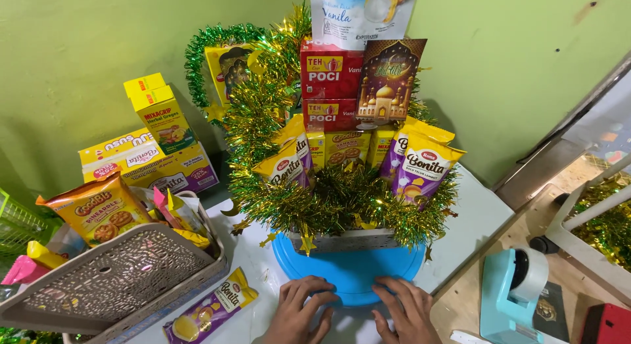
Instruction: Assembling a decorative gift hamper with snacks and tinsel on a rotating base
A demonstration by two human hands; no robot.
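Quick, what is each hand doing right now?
Left hand: open, fingers spread flat on the blue turntable, holding nothing.
Right hand: open, resting on the turntable too.

white vanilla pouch [358,12] top cropped, red box [608,323] corner cut off

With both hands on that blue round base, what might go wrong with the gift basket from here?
1. The red boxes and vanilla packet are stacked high; turning the blue base under the left hand and right hand might topple them.
2. The purple snack packets lean outward and may slip off.
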